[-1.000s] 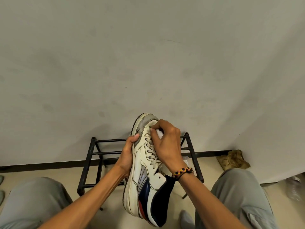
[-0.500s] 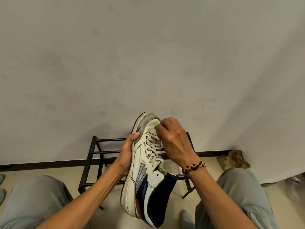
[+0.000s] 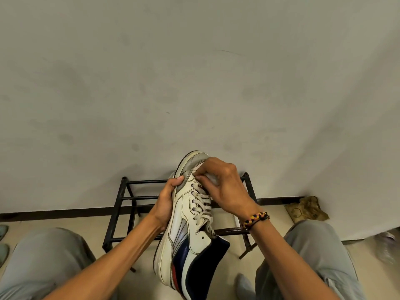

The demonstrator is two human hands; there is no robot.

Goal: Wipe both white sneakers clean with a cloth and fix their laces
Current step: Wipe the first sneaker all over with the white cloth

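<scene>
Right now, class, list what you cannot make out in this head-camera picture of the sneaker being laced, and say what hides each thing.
- Sneaker's far side and toe top: head view, covered by the right hand.
- Right hand's fingertips on the laces: curled under, exact grip unclear.
- Second sneaker: only a white sliver behind the right wrist and rack.
- Object at the right edge: blurred, cut off.
- Cloth: not identifiable.

Looks like a home entryway or hall corner: plain off-white wall (image 3: pixel 194 72) w/ dark baseboard (image 3: pixel 54 214), pale floor (image 3: pixel 357 247), a black metal shoe rack (image 3: pixel 121 204) against the wall, and other footwear (image 3: pixel 3 241) at the left edge.
</scene>
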